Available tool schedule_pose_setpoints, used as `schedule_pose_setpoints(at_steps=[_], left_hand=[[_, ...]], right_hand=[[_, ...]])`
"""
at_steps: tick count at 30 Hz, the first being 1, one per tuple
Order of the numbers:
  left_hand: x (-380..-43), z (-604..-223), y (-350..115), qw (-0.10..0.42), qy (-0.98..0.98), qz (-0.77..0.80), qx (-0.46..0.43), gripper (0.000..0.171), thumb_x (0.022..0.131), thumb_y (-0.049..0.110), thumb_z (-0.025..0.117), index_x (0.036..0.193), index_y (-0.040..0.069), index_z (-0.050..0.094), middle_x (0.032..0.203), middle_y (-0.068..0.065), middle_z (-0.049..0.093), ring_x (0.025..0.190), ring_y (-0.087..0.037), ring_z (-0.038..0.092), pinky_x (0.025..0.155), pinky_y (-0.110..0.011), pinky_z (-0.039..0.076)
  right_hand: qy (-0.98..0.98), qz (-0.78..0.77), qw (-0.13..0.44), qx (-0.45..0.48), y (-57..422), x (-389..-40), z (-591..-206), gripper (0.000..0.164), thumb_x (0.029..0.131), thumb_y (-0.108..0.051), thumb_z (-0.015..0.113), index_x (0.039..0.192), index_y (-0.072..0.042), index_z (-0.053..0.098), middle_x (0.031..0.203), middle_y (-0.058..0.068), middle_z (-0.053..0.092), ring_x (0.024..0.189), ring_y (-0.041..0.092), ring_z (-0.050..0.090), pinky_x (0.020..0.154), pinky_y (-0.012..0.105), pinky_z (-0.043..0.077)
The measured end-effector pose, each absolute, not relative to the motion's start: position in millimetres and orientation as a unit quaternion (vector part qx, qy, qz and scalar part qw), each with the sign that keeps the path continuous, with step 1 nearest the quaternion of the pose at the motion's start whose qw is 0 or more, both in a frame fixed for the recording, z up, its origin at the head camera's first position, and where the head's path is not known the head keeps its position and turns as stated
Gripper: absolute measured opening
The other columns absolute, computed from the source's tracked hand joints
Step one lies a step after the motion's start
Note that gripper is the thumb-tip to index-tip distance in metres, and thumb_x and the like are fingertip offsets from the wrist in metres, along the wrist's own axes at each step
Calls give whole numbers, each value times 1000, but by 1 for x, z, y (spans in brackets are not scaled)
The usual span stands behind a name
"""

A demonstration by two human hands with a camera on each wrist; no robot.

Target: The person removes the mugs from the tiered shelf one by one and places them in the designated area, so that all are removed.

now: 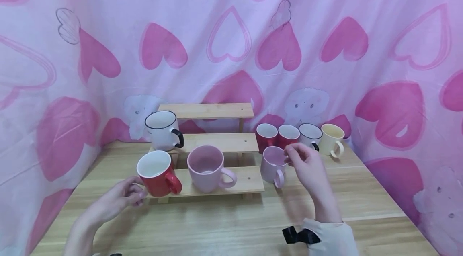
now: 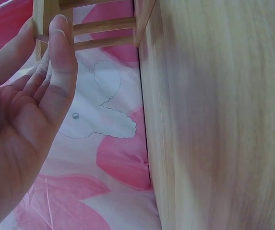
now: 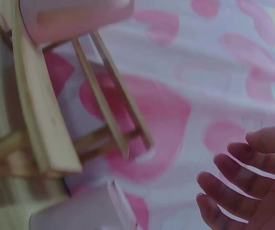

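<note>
My left hand is at the left end of the bottom step of a wooden rack, its fingertips right at the step's end and beside a red mug. In the left wrist view the fingers are fairly straight. The red mug and a larger-looking pink mug stand on that step, handles to the right. My right hand hovers by the rim of another pink mug, which stands on the table right of the rack. In the right wrist view its loosely bent fingers hold nothing.
A white mug with black rim stands on the middle step. Behind the right hand are two red mugs, a white black-rimmed mug and a yellow mug. A pink heart-patterned curtain hangs behind the wooden table.
</note>
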State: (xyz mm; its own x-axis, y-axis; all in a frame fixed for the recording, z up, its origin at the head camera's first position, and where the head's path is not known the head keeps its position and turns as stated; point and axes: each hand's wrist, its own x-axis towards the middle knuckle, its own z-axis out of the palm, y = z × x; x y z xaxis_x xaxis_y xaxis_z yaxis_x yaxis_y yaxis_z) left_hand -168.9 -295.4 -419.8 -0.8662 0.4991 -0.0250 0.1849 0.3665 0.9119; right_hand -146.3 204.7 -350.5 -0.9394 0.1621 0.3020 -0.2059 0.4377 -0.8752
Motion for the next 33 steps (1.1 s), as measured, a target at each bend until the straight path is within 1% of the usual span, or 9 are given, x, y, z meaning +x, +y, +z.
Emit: schedule_pose_setpoints(at_steps=[5, 10, 13, 16, 21, 24, 28, 33], left_hand=[[-170, -421, -296, 154, 810, 524, 215, 31, 98, 6, 57, 121, -12, 47, 96, -20, 62, 82, -24, 63, 73, -34, 56], [-171, -423, -297, 144, 808, 525, 226, 30, 98, 5, 56, 121, -12, 47, 94, -19, 63, 80, -23, 63, 73, -33, 56], [-171, -423, -296, 148, 806, 528, 222, 31, 98, 6, 56, 121, -12, 46, 93, -19, 63, 81, -23, 63, 74, -33, 55], [-171, -423, -296, 156, 806, 529, 213, 31, 99, 8, 57, 121, -11, 46, 94, -19, 63, 82, -25, 63, 74, -33, 55], [-170, -424, -298, 158, 809, 529, 203, 30, 99, 9, 56, 121, -9, 46, 93, -20, 62, 82, -26, 63, 74, -32, 55], [-170, -425, -298, 161, 806, 532, 203, 31, 99, 9, 56, 122, -9, 45, 93, -20, 62, 82, -26, 63, 74, -31, 55], [-169, -426, -295, 159, 807, 530, 205, 32, 99, 9, 56, 122, -10, 44, 93, -18, 63, 82, -24, 63, 74, -31, 55], [-169, -425, -295, 150, 810, 523, 220, 30, 100, 8, 54, 121, -11, 44, 93, -17, 63, 81, -23, 63, 73, -30, 55]], right_hand=[[-849, 485, 194, 77, 177, -152, -331, 20, 99, -21, 60, 102, -5, 72, 88, 7, 70, 81, 22, 67, 72, 26, 54], [-859, 448, 199, 146, 144, -158, -312, 16, 97, -21, 62, 102, -11, 73, 85, 0, 68, 78, 15, 64, 71, 32, 55], [-863, 423, 195, 196, 123, -163, -303, 13, 97, -19, 62, 100, -12, 72, 87, -4, 66, 79, 12, 61, 71, 32, 54], [-864, 400, 182, 245, 101, -171, -296, 10, 96, -16, 62, 97, -12, 72, 87, -5, 65, 78, 11, 60, 70, 31, 54], [-881, 343, 156, 288, 69, -192, -291, 11, 97, -17, 60, 94, -15, 71, 85, -8, 64, 77, 5, 59, 70, 24, 52], [-891, 314, 134, 298, 55, -204, -289, 12, 97, -17, 58, 94, -17, 70, 84, -10, 63, 77, 4, 57, 71, 21, 50], [-902, 285, 106, 306, 41, -218, -286, 13, 97, -17, 57, 97, -17, 70, 83, -9, 63, 78, 7, 56, 72, 22, 47], [-902, 302, 56, 304, 17, -232, -282, 11, 97, -19, 58, 97, -16, 68, 81, -7, 61, 76, 10, 55, 70, 21, 45]])
